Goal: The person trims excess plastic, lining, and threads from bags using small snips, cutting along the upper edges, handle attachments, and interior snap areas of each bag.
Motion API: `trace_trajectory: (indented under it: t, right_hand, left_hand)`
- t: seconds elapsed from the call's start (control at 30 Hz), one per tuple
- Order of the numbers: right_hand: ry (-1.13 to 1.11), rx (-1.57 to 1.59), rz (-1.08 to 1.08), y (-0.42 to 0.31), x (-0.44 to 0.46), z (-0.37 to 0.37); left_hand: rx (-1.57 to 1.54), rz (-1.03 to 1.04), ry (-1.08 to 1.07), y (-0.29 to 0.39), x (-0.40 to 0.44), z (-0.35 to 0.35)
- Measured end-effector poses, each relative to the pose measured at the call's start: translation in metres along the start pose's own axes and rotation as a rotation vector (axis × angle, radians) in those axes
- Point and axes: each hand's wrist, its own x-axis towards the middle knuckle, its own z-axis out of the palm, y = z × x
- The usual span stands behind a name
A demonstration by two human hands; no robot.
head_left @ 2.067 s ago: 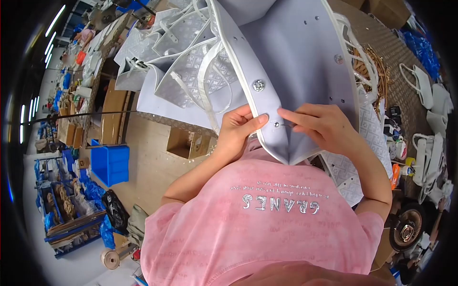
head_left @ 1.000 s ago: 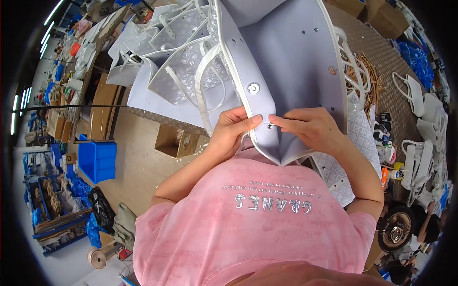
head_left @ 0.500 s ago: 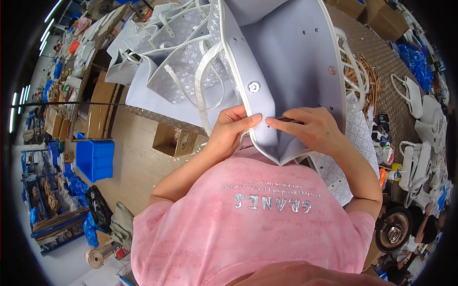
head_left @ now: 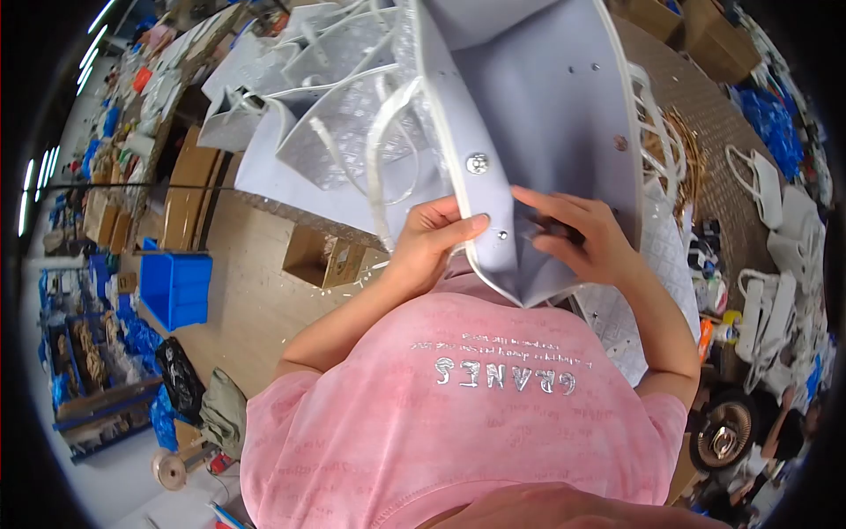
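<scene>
A large open tote bag (head_left: 538,115) with a pale lilac lining and white piping lies in front of me. My left hand (head_left: 426,245) pinches its near left edge, thumb on the inner side. Beside that thumb a small shiny rivet (head_left: 502,235) shows on the lining, and a round metal snap (head_left: 477,163) sits farther up the same edge. Inside the opening, my right hand (head_left: 589,236) is closed around a small dark tool (head_left: 560,227), its index finger extended. Motion blurs the tool, so its exact kind cannot be made out.
More patterned silver-white bags (head_left: 339,132) are heaped to the left. White straps (head_left: 656,132) and a bundle of brown strips (head_left: 687,163) lie to the right. On the floor are an open cardboard box (head_left: 339,263) and a blue bin (head_left: 176,286).
My right hand has drawn back to the right, away from the rivet, which is now uncovered. The left hand keeps its pinch on the edge. The bag has shifted slightly.
</scene>
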Motion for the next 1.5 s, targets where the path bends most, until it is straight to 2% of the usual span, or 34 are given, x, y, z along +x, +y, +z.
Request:
trace_trajectory:
  t: [0.07, 0.13, 0.27, 0.3, 0.33, 0.37, 0.4, 0.47, 0.5, 0.53, 0.57, 0.6, 0.63, 0.67, 0.7, 0.73, 0.8, 0.83, 0.93, 0.97, 1.0, 1.03, 1.07, 1.1, 1.13, 1.17, 1.2, 1.27, 1.4, 1.5]
  right_hand:
    - [0.013, 0.114, 0.033, -0.005, 0.0, -0.001]
    - [-0.157, -0.165, 0.088, -0.028, -0.012, -0.018]
    - [0.084, -0.442, -0.09, -0.062, -0.047, -0.022]
    - [0.064, -0.444, -0.112, -0.066, -0.052, -0.021]
    - [0.253, -0.484, -0.105, -0.07, -0.057, -0.02]
    - [0.449, -0.522, -0.098, -0.072, -0.059, -0.02]
    - [0.439, -0.528, -0.112, -0.071, -0.059, -0.02]
    - [0.85, -0.678, -0.284, -0.061, -0.066, -0.025]
    - [0.847, -0.682, -0.288, -0.055, -0.072, -0.028]
    - [1.098, -0.8, -0.27, -0.047, -0.079, -0.034]
    - [1.348, -0.918, -0.248, -0.04, -0.087, -0.042]
    - [1.346, -0.932, -0.248, -0.029, -0.1, -0.052]
    - [1.502, -0.928, -0.018, -0.018, -0.113, -0.063]
    - [1.654, -0.916, 0.225, -0.006, -0.129, -0.074]
    - [1.616, -0.953, 0.504, -0.003, -0.136, -0.078]
    - [1.635, -0.963, 0.519, 0.012, -0.156, -0.086]
    - [1.388, -0.722, 0.357, 0.041, -0.204, -0.094]
    - [1.598, -0.656, 0.501, 0.05, -0.218, -0.09]
    - [1.733, -0.712, 0.642, 0.018, -0.221, -0.076]
    - [1.811, -0.661, 0.644, 0.003, -0.196, -0.066]
    - [1.819, -0.656, 0.652, 0.005, -0.191, -0.063]
    - [1.754, -0.516, 0.564, 0.007, -0.186, -0.061]
    - [1.68, -0.38, 0.476, 0.008, -0.179, -0.058]
    - [1.6, -0.249, 0.389, 0.009, -0.172, -0.056]
    - [1.655, -0.311, 0.393, 0.008, -0.133, -0.048]
    - [1.586, -0.267, 0.397, 0.011, -0.111, -0.045]
    - [1.514, -0.225, 0.4, 0.017, -0.09, -0.043]
    - [1.369, -0.18, 0.363, 0.032, -0.04, -0.037]
    - [1.142, -0.14, 0.328, 0.036, 0.082, -0.039]
    - [0.965, -0.37, 0.363, 0.064, 0.161, -0.049]
  left_hand:
    - [0.076, 0.066, 0.029, 0.003, -0.003, -0.001]
    - [0.115, 0.166, 0.061, 0.005, -0.004, 0.004]
    - [0.271, 0.319, 0.17, 0.042, 0.002, 0.021]
    - [0.255, 0.38, 0.144, 0.052, 0.008, 0.029]
    - [0.237, 0.438, 0.113, 0.061, 0.013, 0.039]
    - [0.359, 0.468, 0.064, 0.067, 0.019, 0.047]
    - [0.485, 0.494, 0.012, 0.073, 0.026, 0.057]
    - [0.543, 0.698, -0.138, 0.072, 0.047, 0.09]
    - [0.605, 0.922, -0.192, 0.069, 0.063, 0.111]
    - [0.663, 1.146, -0.25, 0.066, 0.078, 0.132]
    - [0.673, 1.134, -0.317, 0.066, 0.089, 0.156]
    - [0.68, 1.121, -0.388, 0.064, 0.092, 0.174]
    - [0.666, 1.126, -0.398, 0.059, 0.088, 0.182]
    - [0.641, 1.307, -0.396, 0.051, 0.082, 0.193]
    - [0.61, 1.483, -0.395, 0.043, 0.077, 0.202]
    - [0.599, 1.479, -0.42, 0.036, 0.071, 0.2]
    - [0.645, 1.513, -0.632, 0.027, 0.052, 0.172]
    - [0.675, 1.325, -0.792, 0.031, 0.046, 0.152]
    - [0.896, 0.732, -1.153, 0.049, 0.045, 0.099]
    - [0.897, 0.723, -1.167, 0.053, 0.05, 0.084]
    - [0.971, 0.608, -1.187, 0.057, 0.055, 0.069]
    - [1.043, 0.49, -1.201, 0.064, 0.057, 0.058]
    - [1.043, 0.483, -1.205, 0.071, 0.057, 0.051]
    - [0.854, 0.398, -1.227, 0.08, 0.055, 0.045]
    - [0.662, 0.314, -1.24, 0.089, 0.054, 0.041]
    - [0.467, 0.231, -1.244, 0.099, 0.052, 0.036]
    - [0.458, 0.229, -1.245, 0.111, 0.049, 0.032]
    - [0.055, 0.195, -1.312, 0.137, 0.043, 0.026]
    - [-0.186, 0.238, -1.343, 0.167, 0.044, -0.002]
    - [-0.178, 0.296, -1.301, 0.178, 0.053, -0.031]
